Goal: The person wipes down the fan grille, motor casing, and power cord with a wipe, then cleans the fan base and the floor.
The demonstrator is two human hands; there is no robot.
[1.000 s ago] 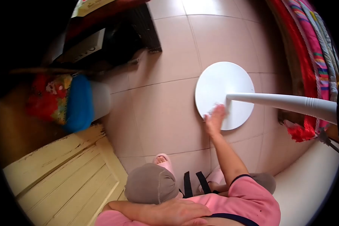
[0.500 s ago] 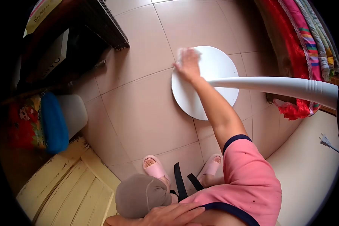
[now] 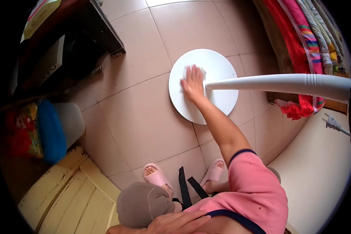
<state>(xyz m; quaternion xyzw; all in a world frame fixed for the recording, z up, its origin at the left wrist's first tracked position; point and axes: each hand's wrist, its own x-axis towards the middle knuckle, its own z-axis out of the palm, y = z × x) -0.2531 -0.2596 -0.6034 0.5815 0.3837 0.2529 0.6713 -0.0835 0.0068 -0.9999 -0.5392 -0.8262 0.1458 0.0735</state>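
My right hand lies flat over the upper left part of a round white base on the floor. Under its fingers is a crumpled white wipe, of which only an edge shows, pressed to the base. From the base a thick white pole runs to the right, toward the camera. My left hand rests at my waist by the hem of the pink shirt, fingers stretched out, with nothing seen in it.
A dark cabinet stands upper left, with a pale bin and blue cloth below it. A worn yellow door is lower left. Folded bedding hangs at right, above a plug.
My right hand has slid down from the base's upper left edge toward the pole, taking the white wipe along. My left hand stays at my waist. The view has shifted slightly.
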